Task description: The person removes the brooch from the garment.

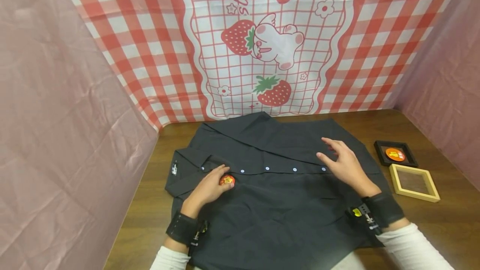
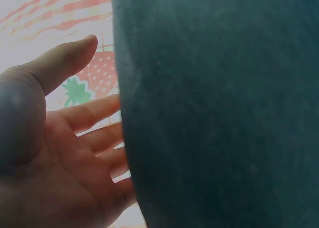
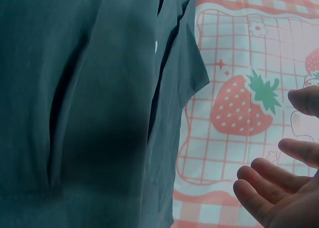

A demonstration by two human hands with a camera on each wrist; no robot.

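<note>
A dark button-up shirt point(image 1: 277, 211) lies spread on the table, its button row running sideways and its collar at the left. My left hand point(image 1: 210, 184) is low over the collar side, next to a round red badge point(image 1: 227, 179) that shows between thumb and fingers. In the left wrist view the thumb stands apart from the fingers of the left hand point(image 2: 70, 153), and dark cloth point(image 2: 224, 108) hides the fingertips. Over the right part of the shirt, my right hand point(image 1: 346, 166) is held with fingers spread; the right wrist view shows nothing in the hand point(image 3: 284, 188).
At the right of the wooden table point(image 1: 146, 220) sits a black frame point(image 1: 380, 155) with an orange round badge point(image 1: 395, 154) in it. A light wooden frame point(image 1: 395, 180) lies just in front. Behind hangs a strawberry-print cloth point(image 1: 318, 49); pink fabric point(image 1: 75, 116) stands at the sides.
</note>
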